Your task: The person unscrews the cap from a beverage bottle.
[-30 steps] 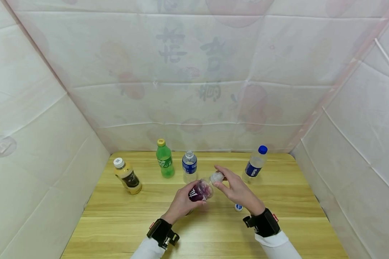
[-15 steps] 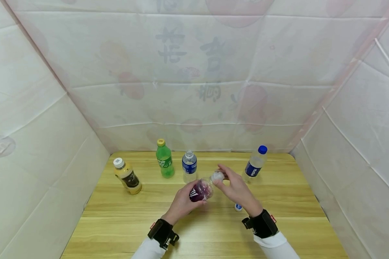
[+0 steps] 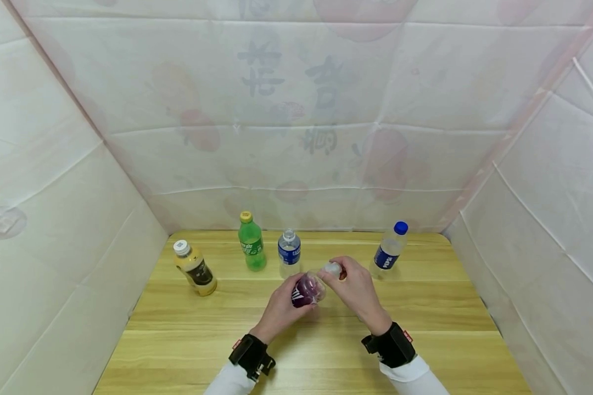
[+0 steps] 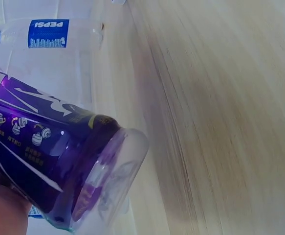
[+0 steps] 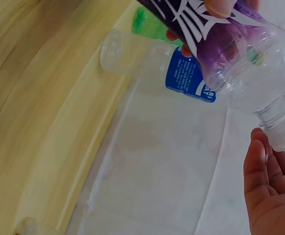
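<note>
My left hand grips a clear plastic bottle with a purple label, tilted with its neck to the upper right. In the left wrist view the bottle's label and clear base show, held above the table. My right hand pinches the translucent white cap at the bottle's neck with thumb and fingers. Seen from the right wrist, the fingers of the right hand touch the cap's edge, and part of the cap is cut off by the frame.
On the wooden table stand a yellow drink bottle, a green bottle, an uncapped clear bottle with a blue label, and a blue-capped Pepsi bottle. White cloth walls enclose the table's back and sides.
My right hand has turned about the cap, its wrist shifting left and its fingers curling more. The small blue-and-white cap on the table is now hidden behind it. The left hand barely moves.
</note>
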`<action>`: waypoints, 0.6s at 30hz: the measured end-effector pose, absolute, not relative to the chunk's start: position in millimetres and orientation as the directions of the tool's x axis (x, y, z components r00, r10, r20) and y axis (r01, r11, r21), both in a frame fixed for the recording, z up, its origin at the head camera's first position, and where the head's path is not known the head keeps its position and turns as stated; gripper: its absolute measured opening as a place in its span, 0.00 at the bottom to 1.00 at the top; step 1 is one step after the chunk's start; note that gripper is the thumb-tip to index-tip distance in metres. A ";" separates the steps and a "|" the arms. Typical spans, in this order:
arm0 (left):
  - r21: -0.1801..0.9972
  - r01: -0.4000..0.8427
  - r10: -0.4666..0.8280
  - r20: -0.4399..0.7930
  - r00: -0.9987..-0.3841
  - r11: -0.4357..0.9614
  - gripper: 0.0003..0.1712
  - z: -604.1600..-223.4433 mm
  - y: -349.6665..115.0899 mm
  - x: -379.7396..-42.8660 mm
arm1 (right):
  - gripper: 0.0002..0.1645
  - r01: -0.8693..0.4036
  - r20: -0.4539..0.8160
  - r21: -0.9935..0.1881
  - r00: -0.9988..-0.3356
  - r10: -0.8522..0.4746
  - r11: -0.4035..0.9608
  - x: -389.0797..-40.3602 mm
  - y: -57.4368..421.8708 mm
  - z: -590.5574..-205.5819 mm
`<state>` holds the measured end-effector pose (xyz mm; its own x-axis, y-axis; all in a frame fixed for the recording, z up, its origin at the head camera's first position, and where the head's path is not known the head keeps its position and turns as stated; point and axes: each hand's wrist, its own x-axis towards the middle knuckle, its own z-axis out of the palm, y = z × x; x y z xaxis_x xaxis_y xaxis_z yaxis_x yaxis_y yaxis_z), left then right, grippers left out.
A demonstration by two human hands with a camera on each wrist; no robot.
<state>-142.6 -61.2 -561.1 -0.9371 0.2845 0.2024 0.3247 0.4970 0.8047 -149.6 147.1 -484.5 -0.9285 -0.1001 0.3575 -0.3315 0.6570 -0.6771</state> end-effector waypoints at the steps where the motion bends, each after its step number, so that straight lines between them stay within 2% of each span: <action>1: 0.805 0.323 0.284 0.200 -0.938 0.498 0.46 -561.0 -61.0 -142.7 | 0.24 -0.342 0.364 -0.671 -0.925 -0.108 0.658 -149.6 146.7 -484.2; 18: 0.843 0.293 0.287 0.174 -0.942 0.451 0.45 -562.9 -63.1 -142.3 | 0.25 -0.448 0.383 -0.677 -0.892 -0.241 0.584 -149.5 150.6 -479.9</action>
